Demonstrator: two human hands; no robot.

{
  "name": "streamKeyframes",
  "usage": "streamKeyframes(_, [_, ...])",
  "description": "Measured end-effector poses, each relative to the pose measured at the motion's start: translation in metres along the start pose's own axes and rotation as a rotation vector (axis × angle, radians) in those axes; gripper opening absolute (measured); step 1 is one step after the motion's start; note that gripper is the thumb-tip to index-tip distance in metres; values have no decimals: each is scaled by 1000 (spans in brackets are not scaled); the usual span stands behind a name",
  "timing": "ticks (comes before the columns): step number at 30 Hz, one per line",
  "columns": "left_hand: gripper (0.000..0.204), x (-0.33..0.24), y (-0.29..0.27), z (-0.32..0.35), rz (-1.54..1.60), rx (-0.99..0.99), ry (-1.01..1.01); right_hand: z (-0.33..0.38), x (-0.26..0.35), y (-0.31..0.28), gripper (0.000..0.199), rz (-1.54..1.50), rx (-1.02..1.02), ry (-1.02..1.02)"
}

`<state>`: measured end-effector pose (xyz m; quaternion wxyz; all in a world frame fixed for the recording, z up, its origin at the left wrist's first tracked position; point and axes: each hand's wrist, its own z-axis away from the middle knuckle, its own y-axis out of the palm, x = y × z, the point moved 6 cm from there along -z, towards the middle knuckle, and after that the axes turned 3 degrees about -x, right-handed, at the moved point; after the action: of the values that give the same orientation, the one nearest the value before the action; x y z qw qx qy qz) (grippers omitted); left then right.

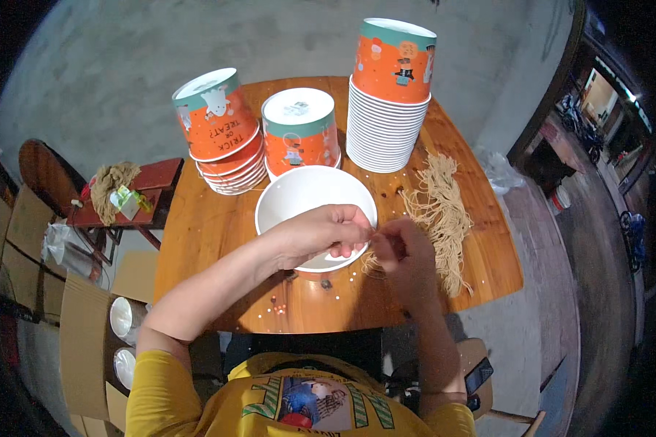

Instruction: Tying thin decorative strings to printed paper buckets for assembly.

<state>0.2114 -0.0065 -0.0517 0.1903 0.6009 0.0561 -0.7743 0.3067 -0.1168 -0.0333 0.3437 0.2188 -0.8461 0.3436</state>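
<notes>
A white paper bucket (291, 198) rests in front of me with its open mouth toward me. My left hand (328, 237) reaches across that mouth, fingers closed in a pinch by the right side of the rim; what they hold is too small to make out. Close against it, my right hand (410, 258) is pinched, its fingertips meeting those of the left. A thin beige cord (372, 265) trails beneath the right hand, which appears to grip it. To the right lies a loose bundle of beige cords (444, 218).
Behind the bucket stand a short orange stack of upturned buckets (219, 124), another upturned bucket (299, 131) and a tall stack (388, 109). Small bits dot the wooden table (226, 255). A low red bench (153, 182) and cardboard box (87, 320) are left.
</notes>
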Motion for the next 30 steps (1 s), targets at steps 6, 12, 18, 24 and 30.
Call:
streamKeyframes(6, [7, -9, 9, 0, -242, 145, 182, 5, -25, 8, 7, -249, 21, 254])
streamKeyframes(12, [7, -10, 12, -6, -275, 105, 221, 5, -38, 5, 8, -332, 28, 307])
streamKeyframes(18, [10, -6, 5, -3, 26, 72, 87, -10, -14, -3, 6, -282, -3, 3])
streamKeyframes(24, [10, -10, 11, -1, 190, 89, 81, -14, -31, -5, 12, -209, -20, -145])
streamKeyframes(30, [9, -11, 13, -3, 185, 124, 136, -12, -33, 2, 11, -410, -10, 42])
